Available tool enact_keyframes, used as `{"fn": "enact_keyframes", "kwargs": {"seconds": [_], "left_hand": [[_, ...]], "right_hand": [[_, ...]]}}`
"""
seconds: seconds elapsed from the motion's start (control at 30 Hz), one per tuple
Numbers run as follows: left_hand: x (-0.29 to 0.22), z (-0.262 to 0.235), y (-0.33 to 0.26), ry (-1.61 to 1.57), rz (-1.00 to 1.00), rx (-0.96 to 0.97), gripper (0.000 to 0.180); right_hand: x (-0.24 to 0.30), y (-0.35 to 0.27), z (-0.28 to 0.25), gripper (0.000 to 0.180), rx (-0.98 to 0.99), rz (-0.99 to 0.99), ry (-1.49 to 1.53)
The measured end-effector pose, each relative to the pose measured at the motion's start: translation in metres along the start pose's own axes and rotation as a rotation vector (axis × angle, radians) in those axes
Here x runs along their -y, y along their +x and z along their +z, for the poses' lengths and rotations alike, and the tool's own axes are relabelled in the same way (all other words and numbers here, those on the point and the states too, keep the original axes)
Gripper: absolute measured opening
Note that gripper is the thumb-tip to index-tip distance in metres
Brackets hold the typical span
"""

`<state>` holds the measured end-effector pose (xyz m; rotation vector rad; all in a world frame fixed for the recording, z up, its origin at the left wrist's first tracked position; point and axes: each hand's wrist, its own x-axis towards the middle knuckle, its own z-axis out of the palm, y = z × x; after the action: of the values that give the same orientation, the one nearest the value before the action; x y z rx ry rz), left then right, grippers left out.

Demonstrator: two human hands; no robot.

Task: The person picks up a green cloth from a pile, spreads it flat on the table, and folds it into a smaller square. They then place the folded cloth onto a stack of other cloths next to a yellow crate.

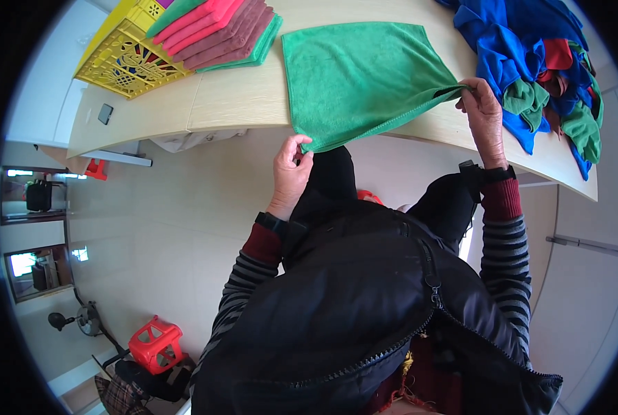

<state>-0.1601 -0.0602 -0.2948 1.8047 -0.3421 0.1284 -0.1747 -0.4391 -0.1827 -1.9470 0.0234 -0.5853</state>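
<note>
A green towel (364, 76) is spread on the light wooden table (240, 104), its near edge lifted off the tabletop. My left hand (291, 173) pinches the near left corner, just past the table's front edge. At the near right corner, my right hand (482, 114) grips the cloth between thumb and fingers, and the edge bunches a little there. The far half of the towel lies flat. To its left rises a stack of folded towels (219, 31) in green, pink and mauve.
A yellow plastic crate (129, 62) stands at the table's left, with a small dark flat object (105, 114) near it. Crumpled blue, green and red cloths (530, 69) heap at the right end. A red stool (157, 346) is on the floor, lower left.
</note>
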Motion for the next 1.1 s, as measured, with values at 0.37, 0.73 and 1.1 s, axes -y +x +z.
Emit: {"fn": "enact_keyframes", "kwargs": {"seconds": [0.37, 0.73, 1.1], "left_hand": [[-0.004, -0.012, -0.001, -0.052, -0.020, 0.015, 0.013], [-0.011, -0.028, 0.004, -0.313, -0.138, 0.120, 0.015], [-0.035, -0.042, 0.025, -0.615, -0.204, 0.105, 0.015]], "right_hand": [[-0.001, 0.002, -0.001, 0.010, -0.004, 0.008, 0.050], [-0.009, 0.005, -0.005, 0.010, 0.008, 0.050, 0.110], [-0.007, 0.018, -0.015, 0.011, -0.018, 0.081, 0.157]]}}
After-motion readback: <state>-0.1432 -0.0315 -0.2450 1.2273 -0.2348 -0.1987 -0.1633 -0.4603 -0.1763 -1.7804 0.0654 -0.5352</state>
